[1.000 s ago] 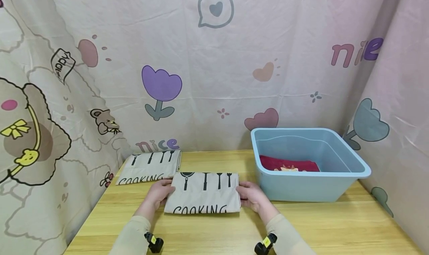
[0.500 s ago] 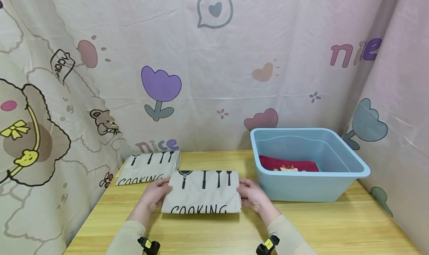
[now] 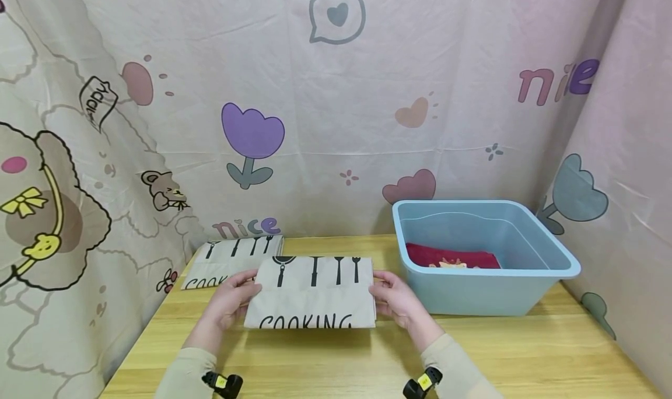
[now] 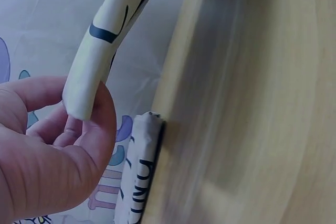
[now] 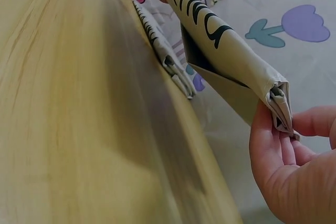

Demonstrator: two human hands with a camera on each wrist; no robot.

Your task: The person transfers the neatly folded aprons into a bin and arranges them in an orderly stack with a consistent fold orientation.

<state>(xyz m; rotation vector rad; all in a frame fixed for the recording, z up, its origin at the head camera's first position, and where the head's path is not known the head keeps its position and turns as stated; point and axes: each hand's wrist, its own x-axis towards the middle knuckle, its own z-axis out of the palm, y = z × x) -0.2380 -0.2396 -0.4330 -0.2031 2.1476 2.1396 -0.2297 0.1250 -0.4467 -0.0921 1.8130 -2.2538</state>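
A folded cream cloth (image 3: 312, 288), printed with black utensils and the word COOKING, is held level above the table. My left hand (image 3: 229, 300) pinches its left edge, thumb on top and fingers underneath. At the opposite edge, my right hand (image 3: 397, 300) grips it the same way; the stacked layers show beside the right fingers (image 5: 262, 156) in the right wrist view. Behind and to the left lies a second folded cloth (image 3: 231, 259) with the same print, flat on the table and partly covered by the raised one.
A light blue plastic tub (image 3: 472, 294) stands at the right on the wooden table (image 3: 325, 370). Inside it lies a folded dark red cloth (image 3: 446, 255). A patterned curtain (image 3: 336, 125) hangs behind the table and along both sides.
Both hands have lifted the folded cloth off the table and shifted it slightly left and away. The tub and the other folded cloth have not moved.
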